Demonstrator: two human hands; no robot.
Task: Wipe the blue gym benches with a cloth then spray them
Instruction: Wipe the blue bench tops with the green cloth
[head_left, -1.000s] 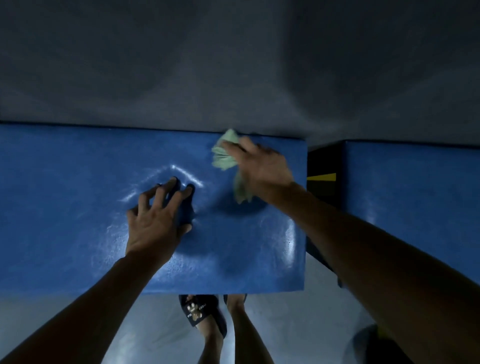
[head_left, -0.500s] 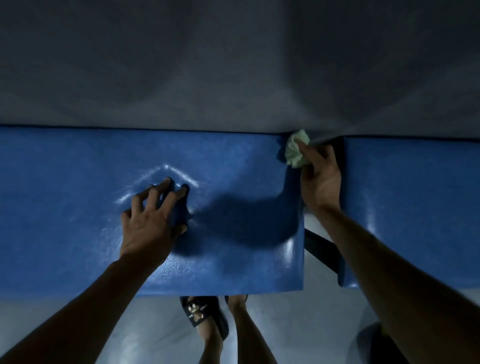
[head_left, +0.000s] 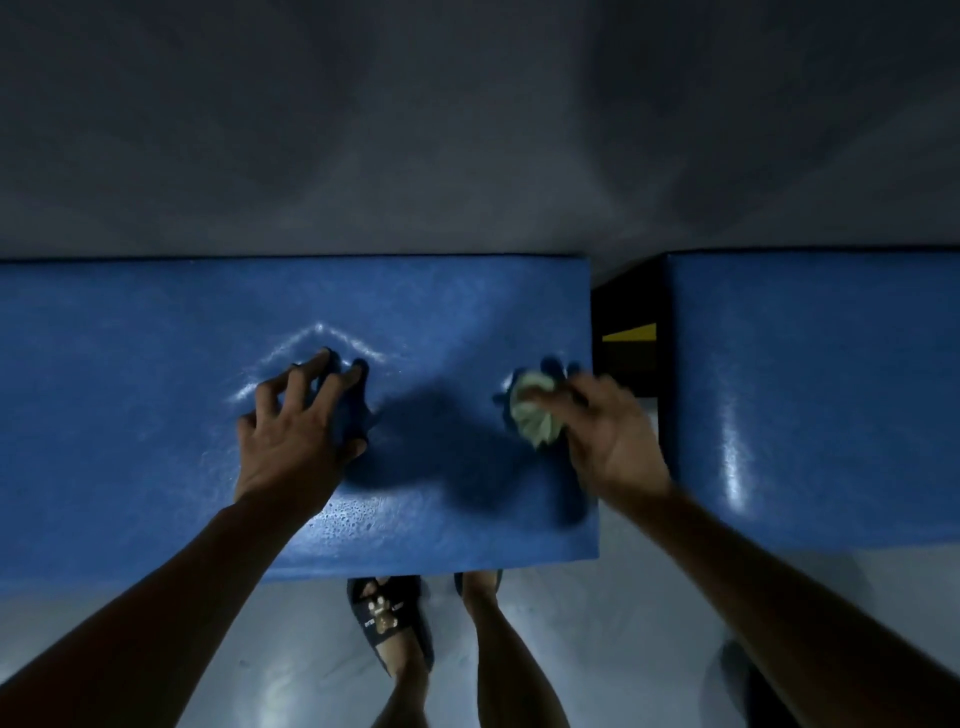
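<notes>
A crumpled pale green cloth (head_left: 535, 415) is pressed against the top of the nearer blue bench (head_left: 156, 415), close to that bench's right end, at about three o'clock from the picture's centre. The cloth is gripped by the right hand (head_left: 608, 441), whose fingers are curled round it from the right; the hand is blurred, so the exact lie of each finger cannot be told. At about nine o'clock from the cloth, near the middle of the same bench top, the left hand (head_left: 296, 436) is planted with its fingers spread and bent, the fingertips (head_left: 322, 358) pushed into the padding so that shiny creases are raised in the cover around them; nothing is held in it. A dark shadow is cast on the bench between the two hands, and small wet beads are seen on the surface at six o'clock from the left hand. A second blue bench (head_left: 810, 395) is set at three o'clock from the first, apart from it, with a dark gap (head_left: 626, 301) between them in which a yellow strip (head_left: 628, 332) is seen. At six o'clock, below the near edge of the bench, two bare legs are seen on a pale floor (head_left: 291, 675), the left foot in a dark sandal (head_left: 387, 618) bearing a small gold figure. A grey wall (head_left: 467, 130) is seen at twelve o'clock.
</notes>
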